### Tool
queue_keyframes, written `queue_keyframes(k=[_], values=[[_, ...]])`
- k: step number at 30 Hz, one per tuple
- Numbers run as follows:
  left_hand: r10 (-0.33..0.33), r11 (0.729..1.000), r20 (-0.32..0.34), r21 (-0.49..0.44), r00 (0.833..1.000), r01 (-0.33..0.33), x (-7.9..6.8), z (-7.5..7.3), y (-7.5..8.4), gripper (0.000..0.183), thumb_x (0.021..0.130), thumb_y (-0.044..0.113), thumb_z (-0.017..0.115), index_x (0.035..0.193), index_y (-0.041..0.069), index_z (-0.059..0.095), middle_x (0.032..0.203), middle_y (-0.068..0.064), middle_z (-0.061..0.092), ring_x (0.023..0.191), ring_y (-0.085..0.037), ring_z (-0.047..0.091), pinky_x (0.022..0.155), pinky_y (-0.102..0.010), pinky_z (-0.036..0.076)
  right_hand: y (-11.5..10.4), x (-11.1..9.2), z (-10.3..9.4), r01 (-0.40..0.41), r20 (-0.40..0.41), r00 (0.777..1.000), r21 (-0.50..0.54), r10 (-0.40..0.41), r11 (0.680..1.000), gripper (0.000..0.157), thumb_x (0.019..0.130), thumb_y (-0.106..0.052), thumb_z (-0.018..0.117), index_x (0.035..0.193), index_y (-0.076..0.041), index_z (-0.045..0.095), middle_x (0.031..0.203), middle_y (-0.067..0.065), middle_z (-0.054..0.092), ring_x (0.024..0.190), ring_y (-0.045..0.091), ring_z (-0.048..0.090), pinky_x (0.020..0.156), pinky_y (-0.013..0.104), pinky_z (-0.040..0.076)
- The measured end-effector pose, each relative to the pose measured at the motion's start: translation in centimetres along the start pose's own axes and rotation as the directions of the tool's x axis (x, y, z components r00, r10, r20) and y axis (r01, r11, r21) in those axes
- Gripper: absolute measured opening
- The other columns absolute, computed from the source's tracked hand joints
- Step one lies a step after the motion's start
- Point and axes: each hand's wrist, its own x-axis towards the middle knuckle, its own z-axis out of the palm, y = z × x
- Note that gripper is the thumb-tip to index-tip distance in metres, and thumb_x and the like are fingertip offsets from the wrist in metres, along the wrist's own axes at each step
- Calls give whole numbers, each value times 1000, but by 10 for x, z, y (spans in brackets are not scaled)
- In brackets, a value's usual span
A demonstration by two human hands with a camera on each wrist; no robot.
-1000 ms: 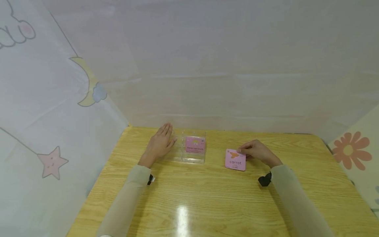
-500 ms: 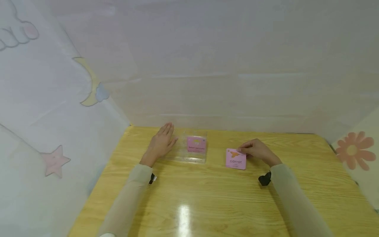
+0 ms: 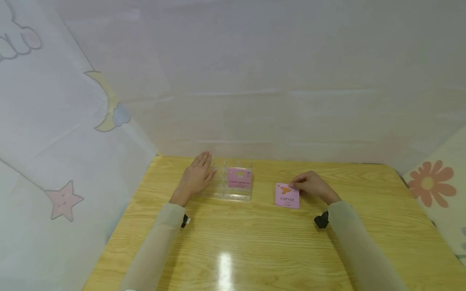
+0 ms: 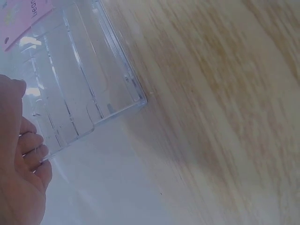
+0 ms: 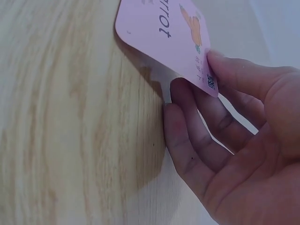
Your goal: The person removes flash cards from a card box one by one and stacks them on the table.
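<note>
A pink card with the word "carrot" [image 3: 287, 196] is pinched between the thumb and fingers of my right hand [image 3: 312, 186] at its upper right corner. In the right wrist view the carrot card [image 5: 159, 35] tilts up off the table, its thumb on the printed face and fingers behind. My left hand [image 3: 194, 178] lies over the left side of a clear plastic divided tray [image 3: 236, 197], fingers extended forward. In the left wrist view fingertips touch the edge of the tray [image 4: 84, 84]. A pink "bean sprouts" card [image 3: 239, 178] sits in the tray's right part.
The light wood table [image 3: 255, 242] runs back to a pale sheet wall [image 3: 255, 101]. Another sheet with a moon and star print [image 3: 65, 200] borders the left; a flower-printed sheet [image 3: 429, 182] hangs at the right. Dark wrist bands [image 3: 322, 220] show at both cuffs.
My right hand and the carrot card have shifted slightly left toward the tray in the last half second. The left hand stays on the tray; the view sways a little.
</note>
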Motion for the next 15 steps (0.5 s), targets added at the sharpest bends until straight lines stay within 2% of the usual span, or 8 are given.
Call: queue_keyframes(k=[6, 15], values=[[2, 1000, -6, 12, 1000, -2, -1, -1, -1, 69, 113, 43, 42, 162, -4, 31, 170, -22, 31, 161, -37, 32, 134, -46, 27, -4, 0, 2, 17, 0, 1000, -44, -17, 999, 25, 103, -25, 69, 116, -7, 80, 105, 10, 78, 81, 17, 64, 70, 28, 55], [8, 1000, -11, 3, 1000, -8, 1, 3, -1, 69, 113, 44, 41, 162, -4, 31, 170, -22, 32, 161, -36, 31, 134, -46, 26, -4, -1, 1, 1, -18, 1000, -52, -2, 999, 24, 103, -23, 68, 115, -7, 81, 105, 10, 78, 82, 19, 63, 71, 29, 54]])
